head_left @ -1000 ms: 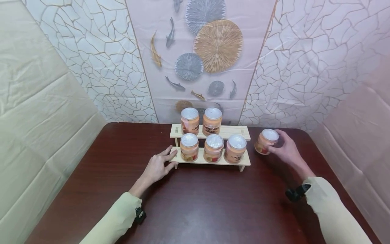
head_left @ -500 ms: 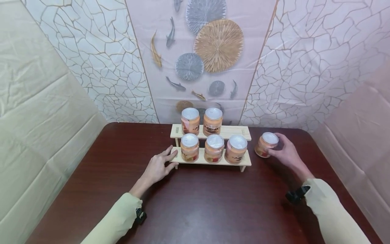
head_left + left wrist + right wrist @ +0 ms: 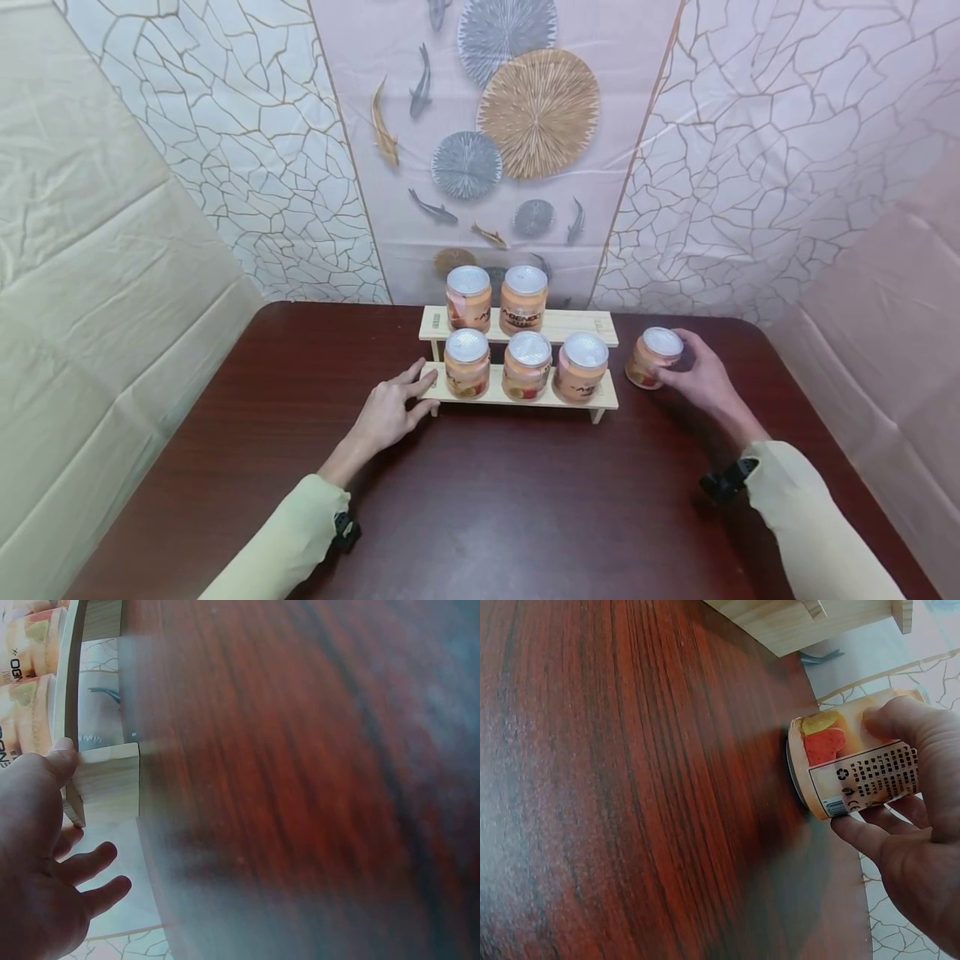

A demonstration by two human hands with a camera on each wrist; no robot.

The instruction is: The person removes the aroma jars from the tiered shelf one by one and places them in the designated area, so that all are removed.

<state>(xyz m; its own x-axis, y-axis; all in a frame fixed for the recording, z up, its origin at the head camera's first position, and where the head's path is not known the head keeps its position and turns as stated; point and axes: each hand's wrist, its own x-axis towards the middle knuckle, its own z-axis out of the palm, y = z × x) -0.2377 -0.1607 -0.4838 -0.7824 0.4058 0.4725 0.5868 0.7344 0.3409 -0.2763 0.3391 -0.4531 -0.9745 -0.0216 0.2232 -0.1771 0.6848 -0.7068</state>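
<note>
A two-tier wooden rack (image 3: 480, 395) stands on the table. On its lower tier sit three jars, the rightmost jar (image 3: 581, 367) close to the end; the upper tier carries two more, including a jar (image 3: 523, 302) near its middle. My left hand (image 3: 386, 410) holds the lower tier's left end, thumb at the front edge; the left wrist view shows this hand (image 3: 37, 847) with its other fingers spread. Right of the rack, my right hand (image 3: 703, 375) grips an orange jar (image 3: 647, 362) with a silver lid. In the right wrist view this jar (image 3: 862, 765) is at the tabletop, fingers and thumb round its side.
The dark wood table (image 3: 480, 500) stretches in front of the rack. Behind it hangs a patterned cloth (image 3: 480, 225), with pale cloth walls at left and right. A black band (image 3: 731, 479) is on the right wrist.
The right hand has brought the jar slightly nearer and lower beside the rack, and in the last half second it shifts only a little. The left hand stays on the rack.
</note>
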